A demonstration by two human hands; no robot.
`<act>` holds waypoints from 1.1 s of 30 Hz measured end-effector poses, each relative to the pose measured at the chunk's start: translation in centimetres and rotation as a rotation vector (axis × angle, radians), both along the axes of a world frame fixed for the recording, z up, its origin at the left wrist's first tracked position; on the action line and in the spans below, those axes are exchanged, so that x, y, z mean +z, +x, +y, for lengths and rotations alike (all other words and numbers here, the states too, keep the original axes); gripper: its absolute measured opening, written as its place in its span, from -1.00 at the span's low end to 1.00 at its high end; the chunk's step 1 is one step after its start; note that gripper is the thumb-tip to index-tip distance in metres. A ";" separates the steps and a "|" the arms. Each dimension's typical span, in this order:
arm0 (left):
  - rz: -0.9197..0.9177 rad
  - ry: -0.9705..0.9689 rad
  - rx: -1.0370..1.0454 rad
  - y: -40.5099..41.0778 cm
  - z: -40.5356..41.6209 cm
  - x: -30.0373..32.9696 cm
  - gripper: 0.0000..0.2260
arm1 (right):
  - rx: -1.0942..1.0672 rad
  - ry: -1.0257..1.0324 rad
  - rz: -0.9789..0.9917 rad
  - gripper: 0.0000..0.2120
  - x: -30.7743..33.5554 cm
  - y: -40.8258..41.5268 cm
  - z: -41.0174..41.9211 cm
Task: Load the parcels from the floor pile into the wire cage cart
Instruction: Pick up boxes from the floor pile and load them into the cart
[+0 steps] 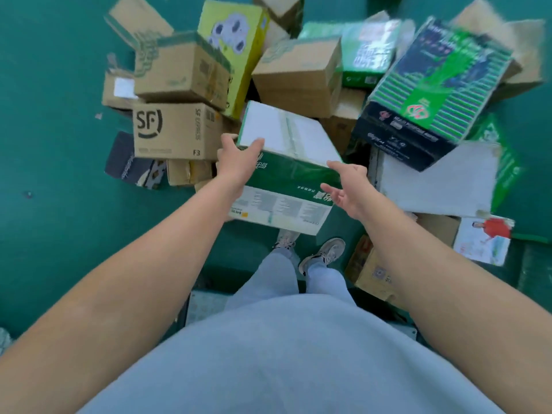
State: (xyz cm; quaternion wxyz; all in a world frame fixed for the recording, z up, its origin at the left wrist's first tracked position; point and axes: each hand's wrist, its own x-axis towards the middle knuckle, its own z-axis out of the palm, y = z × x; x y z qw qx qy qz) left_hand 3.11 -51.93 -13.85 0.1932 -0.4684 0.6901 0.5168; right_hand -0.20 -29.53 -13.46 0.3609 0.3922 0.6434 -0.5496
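Observation:
A white and green box [283, 162] sits tilted at the near edge of the floor pile, right in front of me. My left hand [236, 162] grips its left upper corner, thumb on the white top. My right hand [349, 189] is spread beside the box's right side, fingers straight, at or just off its surface. Around it lies the parcel pile: an SF cardboard box [176, 131], a plain brown box [179, 73], another brown box [298, 76], and a dark blue and green striped box [427, 97]. No wire cage cart is in view.
The floor [53, 174] is green. A yellow-green box [233, 40] and a green box [367, 52] lie at the back. A white flat box [442, 183] and a small printed box [484, 240] lie right. My feet [319, 255] stand just behind the held box.

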 end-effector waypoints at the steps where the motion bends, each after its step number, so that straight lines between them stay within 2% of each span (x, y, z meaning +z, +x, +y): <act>1: 0.010 -0.030 -0.070 -0.4 1.2 1.6 -0.31 | -0.045 0.005 0.013 -0.51 1.3 0.8 1.2; 4: 0.042 -0.091 -0.250 -1.5 4.3 4.2 -0.29 | -0.168 0.030 0.011 -0.49 3.7 3.0 4.6; 8: 0.069 -0.118 -0.490 -2.7 10.4 6.9 -0.30 | -0.341 0.023 -0.019 -0.60 5.9 7.1 10.7; 14: 0.089 -0.069 -0.827 -1.4 22.6 9.0 -0.23 | -0.564 0.045 0.003 -0.60 7.7 15.5 20.2; 18: 0.090 -0.089 -1.036 2.8 30.9 10.0 -0.20 | -0.769 0.042 -0.017 -0.75 8.5 23.5 25.2; 23: 0.128 -0.073 -1.294 11.0 40.1 11.5 -0.23 | -1.051 -0.022 -0.071 -0.78 8.0 35.5 29.9; 27: 0.114 -0.076 -1.536 17.5 47.3 10.7 0.06 | -1.221 -0.028 -0.062 -0.76 7.0 45.2 32.7; 29: 0.098 -0.098 -1.631 20.0 49.8 9.8 0.11 | -1.275 -0.028 -0.053 -0.77 7.0 48.8 33.2; 33: 0.097 -0.091 -1.774 24.2 54.4 8.8 0.00 | -1.412 -0.013 -0.015 -0.76 7.2 54.6 33.6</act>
